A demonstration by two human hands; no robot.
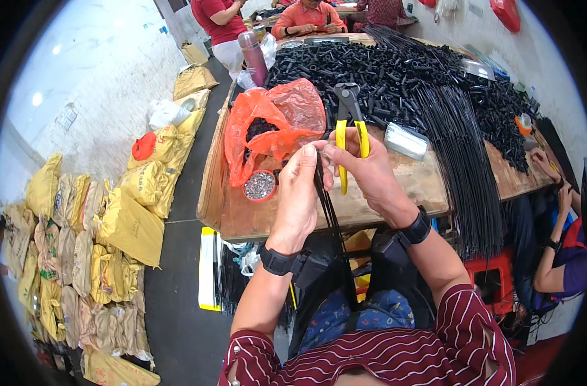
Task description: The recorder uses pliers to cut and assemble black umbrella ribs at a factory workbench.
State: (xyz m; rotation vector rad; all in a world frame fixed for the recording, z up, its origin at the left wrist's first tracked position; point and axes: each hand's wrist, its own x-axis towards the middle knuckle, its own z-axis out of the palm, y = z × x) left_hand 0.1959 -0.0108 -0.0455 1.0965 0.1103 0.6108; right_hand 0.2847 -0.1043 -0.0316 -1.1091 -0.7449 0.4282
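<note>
Worn wooden table [428,183] — sack-lined floor [177,321]

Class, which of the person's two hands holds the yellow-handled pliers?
The right hand holds the yellow-handled pliers; the left hand only pinches thin black cords.

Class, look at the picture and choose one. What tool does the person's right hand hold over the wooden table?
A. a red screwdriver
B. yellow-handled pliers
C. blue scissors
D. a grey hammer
B: the right hand grips yellow-handled pliers, jaws pointing away toward the heap of black tubes, while the left hand pinches a black cord.
</note>
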